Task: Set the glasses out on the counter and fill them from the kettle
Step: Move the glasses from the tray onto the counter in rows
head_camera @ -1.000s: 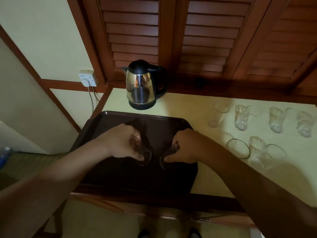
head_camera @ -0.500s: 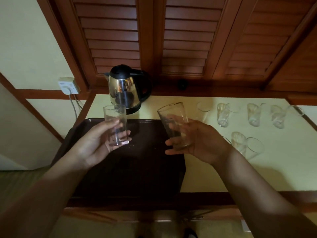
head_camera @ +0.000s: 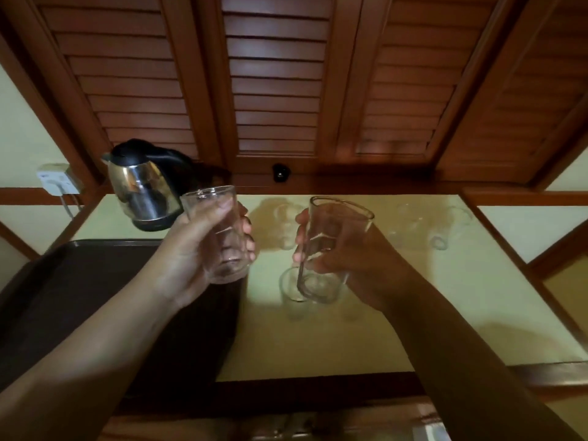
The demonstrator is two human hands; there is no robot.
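Observation:
My left hand (head_camera: 194,256) grips a clear glass (head_camera: 219,230), held upright in the air over the right edge of the dark tray (head_camera: 73,281). My right hand (head_camera: 353,259) grips a second clear glass (head_camera: 331,249), tilted, above the pale counter (head_camera: 397,313). A steel kettle (head_camera: 143,186) with a black lid and handle stands on its base at the counter's back left. Several more glasses, blurred, stand on the counter: one (head_camera: 294,300) just under my right hand's glass, others (head_camera: 439,230) toward the back right.
Louvred wooden doors (head_camera: 276,90) rise behind the counter. A wall socket (head_camera: 55,183) with a cord sits left of the kettle. A wooden rail (head_camera: 318,386) runs along the counter's front edge.
Both hands lifted a glass each off the tray and carried them rightward and up. The view has swung right, and the counter glasses are now blurred.

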